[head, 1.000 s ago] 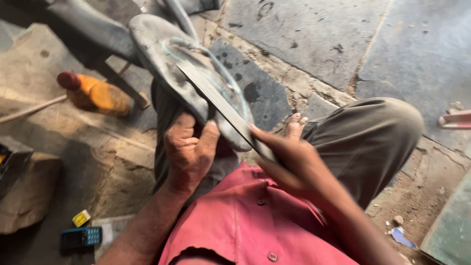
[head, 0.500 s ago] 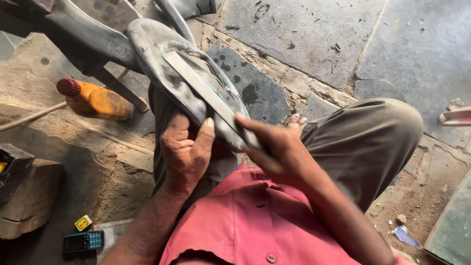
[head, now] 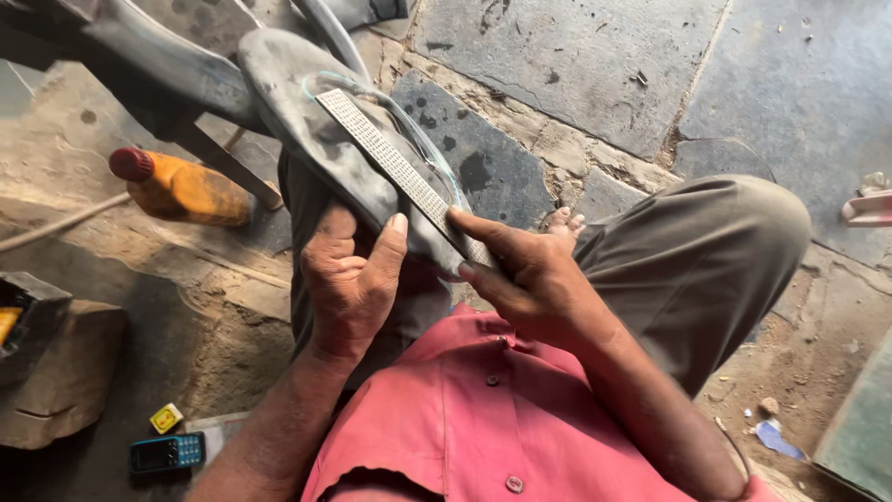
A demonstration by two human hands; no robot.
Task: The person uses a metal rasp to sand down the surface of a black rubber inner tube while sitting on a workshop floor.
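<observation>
Gripping hard both sides: left hand (head: 348, 284) clamped round the grey flip-flop (head: 321, 135) propped on the knee, light, floppy rubber, best braced at mid-sole. Right hand (head: 520, 279) pinching the flat rasp (head: 400, 172), stiff, rough, held by its near end.
</observation>
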